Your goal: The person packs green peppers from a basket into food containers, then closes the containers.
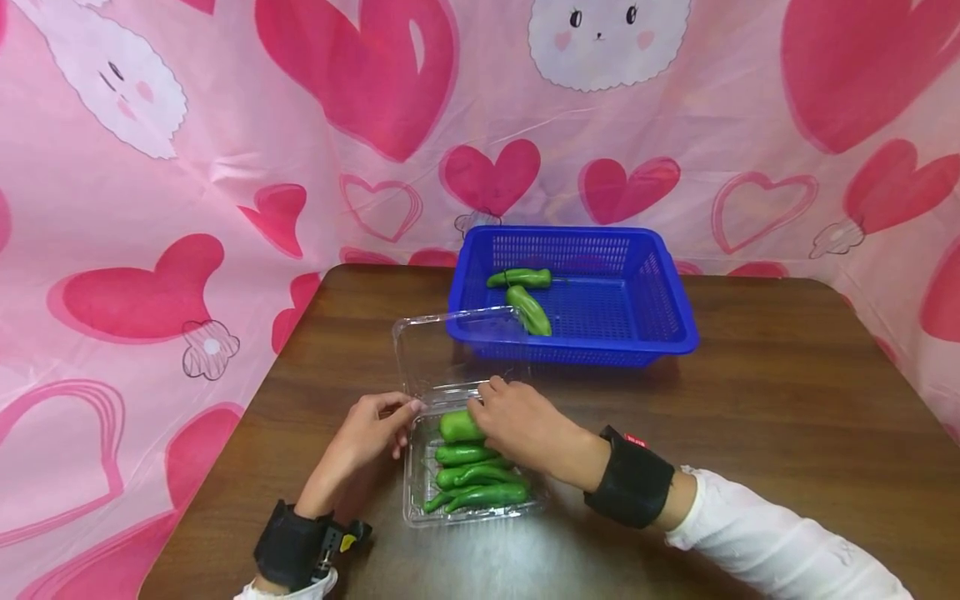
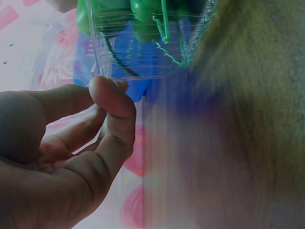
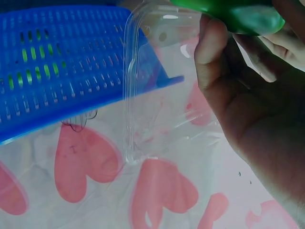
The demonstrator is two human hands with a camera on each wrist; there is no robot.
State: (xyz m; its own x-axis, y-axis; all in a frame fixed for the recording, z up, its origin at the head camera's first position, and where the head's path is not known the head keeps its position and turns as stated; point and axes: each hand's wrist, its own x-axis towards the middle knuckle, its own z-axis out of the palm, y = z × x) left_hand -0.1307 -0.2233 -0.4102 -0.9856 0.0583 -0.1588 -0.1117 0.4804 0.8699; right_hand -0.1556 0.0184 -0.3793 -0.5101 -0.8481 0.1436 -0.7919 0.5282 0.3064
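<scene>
A clear plastic clamshell box [image 1: 407, 498] lies on the table with its lid [image 1: 450, 358] raised toward the back. Several green peppers [image 1: 491, 497] lie side by side in its base. My left hand [image 1: 371, 429] pinches the box's left rim near the hinge; in the left wrist view, the thumb and forefinger [image 2: 114, 102] meet at that rim. At the back of the base, my right hand [image 1: 528, 427] holds a light green pepper [image 1: 459, 427]. The right wrist view shows this pepper [image 3: 238, 16] between thumb and fingers, partly out of frame.
Behind the box stands a blue plastic basket [image 1: 652, 343], its front left part seen through the raised lid. Two green peppers [image 1: 525, 278] lie in it. The wooden table [image 1: 772, 433] reaches back to a pink heart-patterned cloth [image 1: 300, 92].
</scene>
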